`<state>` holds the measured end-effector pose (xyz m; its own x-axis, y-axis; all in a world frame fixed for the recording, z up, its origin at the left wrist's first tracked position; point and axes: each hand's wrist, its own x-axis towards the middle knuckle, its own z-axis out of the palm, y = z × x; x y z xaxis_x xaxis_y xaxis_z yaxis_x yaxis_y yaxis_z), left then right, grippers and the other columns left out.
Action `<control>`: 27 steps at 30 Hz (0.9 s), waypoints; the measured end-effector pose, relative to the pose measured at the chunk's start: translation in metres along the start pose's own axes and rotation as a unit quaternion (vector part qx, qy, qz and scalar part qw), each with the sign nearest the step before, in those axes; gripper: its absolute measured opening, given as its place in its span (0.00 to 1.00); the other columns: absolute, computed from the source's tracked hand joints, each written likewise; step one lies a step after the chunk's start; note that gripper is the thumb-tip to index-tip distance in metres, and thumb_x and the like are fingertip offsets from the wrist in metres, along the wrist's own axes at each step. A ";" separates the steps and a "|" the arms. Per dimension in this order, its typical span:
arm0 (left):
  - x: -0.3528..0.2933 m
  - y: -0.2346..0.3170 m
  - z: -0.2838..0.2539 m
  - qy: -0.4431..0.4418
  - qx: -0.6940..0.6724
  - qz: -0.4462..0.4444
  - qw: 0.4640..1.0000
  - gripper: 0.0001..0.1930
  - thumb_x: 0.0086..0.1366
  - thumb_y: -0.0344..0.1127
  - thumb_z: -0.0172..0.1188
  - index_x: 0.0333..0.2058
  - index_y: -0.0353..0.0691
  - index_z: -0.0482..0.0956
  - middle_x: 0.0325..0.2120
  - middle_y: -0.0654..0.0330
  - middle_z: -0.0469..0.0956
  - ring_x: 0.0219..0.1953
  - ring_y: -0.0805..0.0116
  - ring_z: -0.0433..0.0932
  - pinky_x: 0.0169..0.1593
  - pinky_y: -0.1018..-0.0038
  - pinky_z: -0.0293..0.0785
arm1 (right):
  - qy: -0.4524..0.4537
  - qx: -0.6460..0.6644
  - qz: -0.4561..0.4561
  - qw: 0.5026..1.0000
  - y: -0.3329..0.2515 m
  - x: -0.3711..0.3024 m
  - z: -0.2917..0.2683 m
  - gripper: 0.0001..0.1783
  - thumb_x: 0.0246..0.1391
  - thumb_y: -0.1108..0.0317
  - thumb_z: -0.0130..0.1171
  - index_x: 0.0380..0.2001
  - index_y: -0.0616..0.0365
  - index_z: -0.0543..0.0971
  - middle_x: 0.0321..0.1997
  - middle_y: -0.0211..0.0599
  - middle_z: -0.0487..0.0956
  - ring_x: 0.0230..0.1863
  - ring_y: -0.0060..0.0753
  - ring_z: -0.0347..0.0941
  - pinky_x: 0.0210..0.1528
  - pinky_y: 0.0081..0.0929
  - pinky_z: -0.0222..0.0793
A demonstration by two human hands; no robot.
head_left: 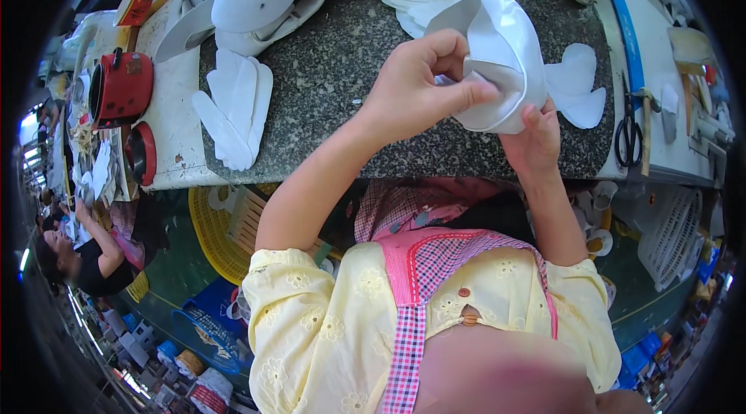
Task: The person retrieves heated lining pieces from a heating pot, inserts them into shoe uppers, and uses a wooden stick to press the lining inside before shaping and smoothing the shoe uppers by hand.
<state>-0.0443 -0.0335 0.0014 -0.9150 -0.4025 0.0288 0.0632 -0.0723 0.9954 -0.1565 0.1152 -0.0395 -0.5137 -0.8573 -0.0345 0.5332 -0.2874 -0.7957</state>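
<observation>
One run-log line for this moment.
left hand: pinching white curved piece | right hand: gripping its lower edge | piece above granite table | scissors to the right

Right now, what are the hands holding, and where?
Both hold a white curved shoe piece: the left hand pinches its folded lower edge, the right hand supports it underneath.

The person wears a pale yellow short-sleeved blouse with embroidered flowers under a pink-and-white checked apron with buttons.

We find bare granite worktop point(334, 64) between the flat white cutouts point(233, 107) and our hands; black scissors point(628, 130) block the right edge.
</observation>
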 end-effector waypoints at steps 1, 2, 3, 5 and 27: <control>0.001 0.001 0.003 0.001 0.001 0.004 1.000 0.14 0.48 0.34 0.66 0.29 0.34 0.72 0.23 0.63 0.76 0.26 0.81 0.72 0.29 0.82 0.69 | -0.004 -0.002 -0.003 1.000 -0.001 -0.001 0.000 0.36 0.41 0.60 0.63 0.51 0.67 0.62 0.51 0.45 0.68 0.52 0.40 0.66 0.56 0.38 0.59; 0.002 0.003 0.006 0.022 0.015 0.018 0.999 0.12 0.51 0.34 0.63 0.31 0.35 0.72 0.24 0.63 0.75 0.27 0.81 0.72 0.29 0.83 0.69 | -0.008 0.024 0.002 1.000 -0.002 -0.002 0.001 0.37 0.40 0.61 0.63 0.52 0.68 0.61 0.52 0.46 0.67 0.53 0.41 0.65 0.56 0.38 0.59; 0.004 0.004 0.009 0.044 0.028 0.031 0.998 0.11 0.54 0.33 0.61 0.33 0.36 0.72 0.25 0.64 0.75 0.27 0.82 0.72 0.29 0.85 0.69 | -0.013 0.050 0.007 0.999 -0.003 -0.004 0.002 0.39 0.40 0.62 0.63 0.53 0.68 0.59 0.52 0.47 0.66 0.54 0.42 0.64 0.57 0.38 0.58; 0.007 0.008 0.015 0.070 0.009 0.004 0.997 0.09 0.55 0.33 0.60 0.32 0.36 0.72 0.23 0.65 0.75 0.25 0.83 0.71 0.27 0.85 0.67 | -0.023 0.073 0.022 0.997 -0.003 -0.006 0.003 0.40 0.39 0.63 0.62 0.54 0.68 0.57 0.53 0.48 0.65 0.55 0.42 0.63 0.58 0.39 0.57; -0.031 -0.004 0.038 0.153 0.376 0.327 0.854 0.17 0.41 0.36 0.69 0.32 0.38 0.77 0.24 0.61 0.76 0.25 0.69 0.74 0.31 0.76 0.67 | 0.003 0.133 -0.076 0.988 0.006 -0.014 0.020 0.32 0.45 0.66 0.57 0.54 0.62 0.59 0.51 0.41 0.67 0.53 0.38 0.64 0.56 0.36 0.58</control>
<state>-0.0318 0.0138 0.0000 -0.6279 -0.3609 0.6896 0.1417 0.8182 0.5572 -0.1323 0.1166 -0.0316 -0.6054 -0.7930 0.0683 0.6065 -0.5153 -0.6055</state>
